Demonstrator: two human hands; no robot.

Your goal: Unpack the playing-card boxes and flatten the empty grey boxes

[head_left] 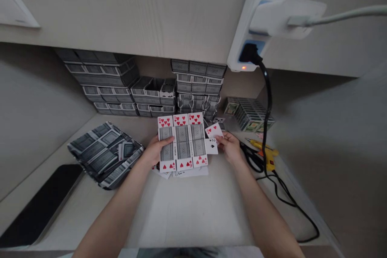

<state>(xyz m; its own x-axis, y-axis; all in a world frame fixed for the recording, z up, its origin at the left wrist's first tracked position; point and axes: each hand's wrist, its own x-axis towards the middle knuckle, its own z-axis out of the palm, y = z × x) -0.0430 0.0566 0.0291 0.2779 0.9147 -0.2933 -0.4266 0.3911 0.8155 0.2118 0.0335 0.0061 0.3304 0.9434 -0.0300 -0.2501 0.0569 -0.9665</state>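
My left hand (155,150) grips the left edge of a panel of playing cards (183,141), thumb on top. The panel has three patterned card backs in a row, with red heart faces showing along its top and bottom ends. At its right side, my right hand (230,148) pinches a hearts card (214,130), which is tilted. A two of spades (213,147) juts out there, its left edge meeting the panel; my right fingertips are close to it. Loose cards (193,171) lie on the table under the panel, partly hidden.
Behind stand stacked blocks of folded cards (154,90) and a bundle of card decks (249,113). A card-built container (105,155) and a black flat slab (42,205) are left. A yellow glue gun (269,157) with its cord lies right, below a power strip (246,54).
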